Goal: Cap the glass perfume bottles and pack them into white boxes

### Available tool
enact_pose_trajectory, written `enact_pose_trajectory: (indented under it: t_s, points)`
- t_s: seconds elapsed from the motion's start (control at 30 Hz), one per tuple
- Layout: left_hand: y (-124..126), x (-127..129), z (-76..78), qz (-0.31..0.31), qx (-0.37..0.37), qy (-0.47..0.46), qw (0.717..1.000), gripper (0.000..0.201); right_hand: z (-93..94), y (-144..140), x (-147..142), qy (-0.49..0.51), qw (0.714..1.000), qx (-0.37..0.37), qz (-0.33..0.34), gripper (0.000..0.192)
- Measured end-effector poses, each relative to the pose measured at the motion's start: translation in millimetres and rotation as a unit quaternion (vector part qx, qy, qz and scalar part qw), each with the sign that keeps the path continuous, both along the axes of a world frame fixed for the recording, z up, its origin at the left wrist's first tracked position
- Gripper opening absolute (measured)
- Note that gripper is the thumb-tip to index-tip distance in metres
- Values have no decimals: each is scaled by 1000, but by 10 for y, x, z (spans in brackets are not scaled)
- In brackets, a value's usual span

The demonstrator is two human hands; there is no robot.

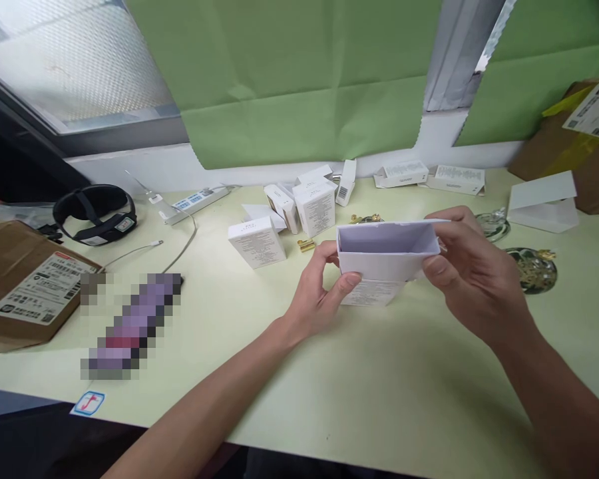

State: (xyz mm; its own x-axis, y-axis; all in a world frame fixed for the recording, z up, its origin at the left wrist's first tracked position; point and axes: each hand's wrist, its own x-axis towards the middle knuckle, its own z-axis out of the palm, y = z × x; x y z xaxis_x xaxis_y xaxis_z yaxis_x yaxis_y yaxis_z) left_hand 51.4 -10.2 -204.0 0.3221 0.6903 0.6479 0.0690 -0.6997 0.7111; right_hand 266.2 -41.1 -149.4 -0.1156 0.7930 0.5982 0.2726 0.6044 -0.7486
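Observation:
Both hands hold a white cardboard box point(387, 266) by its two ends, its open top facing me and its pale inside showing no contents. My left hand point(319, 293) has its thumb on the near wall and its fingers round the left end. At the other end, my right hand point(479, 286) pinches the corner and a raised flap. Below the rim shows a white printed panel point(372, 293); whether it belongs to this box or another, I cannot tell. Right of my right hand lies a round dark-green, glassy piece point(535, 271) with a gold fitting, partly hidden.
White printed boxes point(257, 243) stand behind to the left; a small gold piece point(306, 245) lies beside them. More small cartons point(402, 174) line the wall. A brown parcel point(34, 293), a black headset point(96, 216) and a power strip point(194, 205) occupy the left.

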Motion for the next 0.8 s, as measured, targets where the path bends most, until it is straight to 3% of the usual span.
enact_pose_trajectory:
  t_s: [0.27, 0.53, 0.8]
  points:
    - [10, -9, -15, 1, 5, 8, 1000, 32, 41, -51, -55, 96, 995, 7, 28, 30]
    - [30, -7, 17, -4, 25, 19, 1000, 32, 81, -68, -35, 59, 998, 8, -8, 13]
    - [31, -7, 7, 12, 23, 25, 999, 34, 16, -47, -15, 48, 998, -29, -20, 14]
